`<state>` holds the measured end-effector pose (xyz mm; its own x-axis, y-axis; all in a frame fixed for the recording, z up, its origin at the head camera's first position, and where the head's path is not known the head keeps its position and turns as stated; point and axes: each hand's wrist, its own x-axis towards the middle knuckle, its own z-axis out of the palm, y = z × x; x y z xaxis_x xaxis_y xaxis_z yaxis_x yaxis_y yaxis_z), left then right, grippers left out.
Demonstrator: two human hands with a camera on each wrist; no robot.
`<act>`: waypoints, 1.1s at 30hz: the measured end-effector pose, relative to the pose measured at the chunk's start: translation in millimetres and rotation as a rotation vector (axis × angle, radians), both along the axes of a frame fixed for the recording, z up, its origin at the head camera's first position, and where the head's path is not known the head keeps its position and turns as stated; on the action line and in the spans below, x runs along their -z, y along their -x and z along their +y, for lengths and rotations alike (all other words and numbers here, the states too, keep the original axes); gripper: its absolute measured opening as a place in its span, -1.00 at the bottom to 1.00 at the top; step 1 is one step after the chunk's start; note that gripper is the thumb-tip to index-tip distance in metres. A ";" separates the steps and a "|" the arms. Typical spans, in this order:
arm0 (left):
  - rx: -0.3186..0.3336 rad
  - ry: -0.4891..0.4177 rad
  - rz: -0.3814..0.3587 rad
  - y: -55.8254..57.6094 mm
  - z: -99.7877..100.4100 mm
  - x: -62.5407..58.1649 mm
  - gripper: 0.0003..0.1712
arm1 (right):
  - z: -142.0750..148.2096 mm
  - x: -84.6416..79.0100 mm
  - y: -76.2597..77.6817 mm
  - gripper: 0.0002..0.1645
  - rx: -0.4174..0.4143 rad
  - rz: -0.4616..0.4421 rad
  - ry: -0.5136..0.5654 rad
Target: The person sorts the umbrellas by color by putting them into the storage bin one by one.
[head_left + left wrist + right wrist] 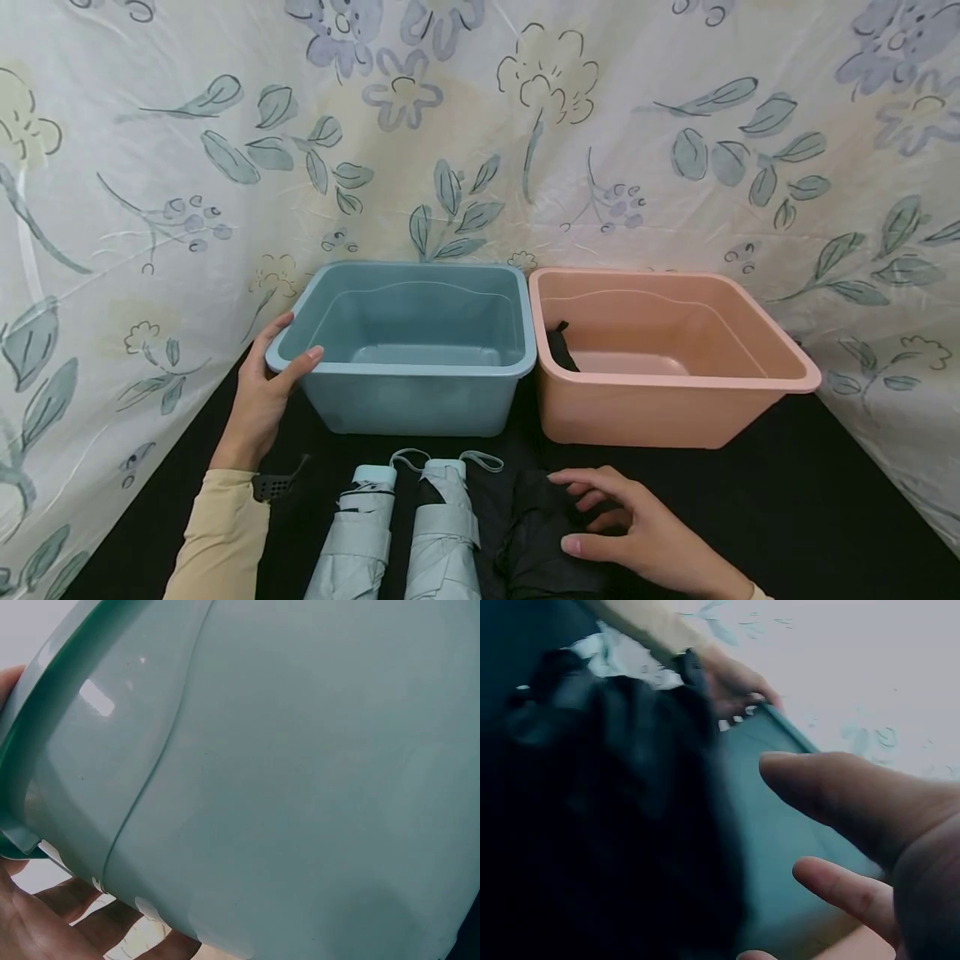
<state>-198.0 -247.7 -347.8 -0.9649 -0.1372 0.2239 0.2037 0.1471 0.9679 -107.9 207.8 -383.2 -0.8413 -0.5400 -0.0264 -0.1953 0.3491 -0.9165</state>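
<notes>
My left hand [255,404] grips the left rim of a blue plastic bin [412,404], its thumb lying over the edge. The left wrist view is mostly filled by the bin's wall [285,780], with fingers [112,922] along its lower side. Over the right part of a black, wrinkled fabric bundle [534,525], perhaps a folded umbrella, hovers my right hand [645,529], fingers loosely bent and thumb apart. A gap shows between that hand and the dark bundle [630,802] in the right wrist view. Two pale blue folded umbrellas [352,533] lie left of the bundle.
A pink bin [660,417] stands right beside the blue one, with a small black object [559,348] at its inner left side. Behind both hangs a floral cloth [480,125]. Black cloth [810,500] covers the surface underneath.
</notes>
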 end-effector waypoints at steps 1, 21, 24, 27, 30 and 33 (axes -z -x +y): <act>0.001 -0.001 -0.001 0.1 0.0 0.1 -0.10 | -2.9 2.1 -1.4 -0.37 0.007 -0.002 -0.019; 0.005 0.003 0.005 1.5 -1.3 1.5 -0.10 | -38.8 26.1 -17.3 -0.14 0.052 -0.089 -0.206; 0.005 0.005 0.004 2.0 -1.8 1.8 -0.11 | -40.9 27.1 -19.0 -0.11 0.045 -0.103 -0.182; 0.005 0.007 0.004 2.5 -2.3 1.8 -0.11 | -41.2 29.8 -19.3 -0.12 0.026 -0.087 -0.159; 0.006 0.005 0.003 2.9 -2.8 1.5 -0.11 | -40.0 35.9 -16.7 -0.15 -0.014 -0.028 -0.141; 0.007 0.004 0.001 3.2 -3.4 1.3 -0.11 | -37.2 45.4 -12.6 -0.14 -0.056 0.049 -0.122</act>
<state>-201.3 -251.1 -349.1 -0.9657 -0.1295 0.2250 0.2052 0.1497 0.9672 -95.3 170.6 -428.7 -0.8115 -0.5818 -0.0544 -0.2614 0.4448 -0.8566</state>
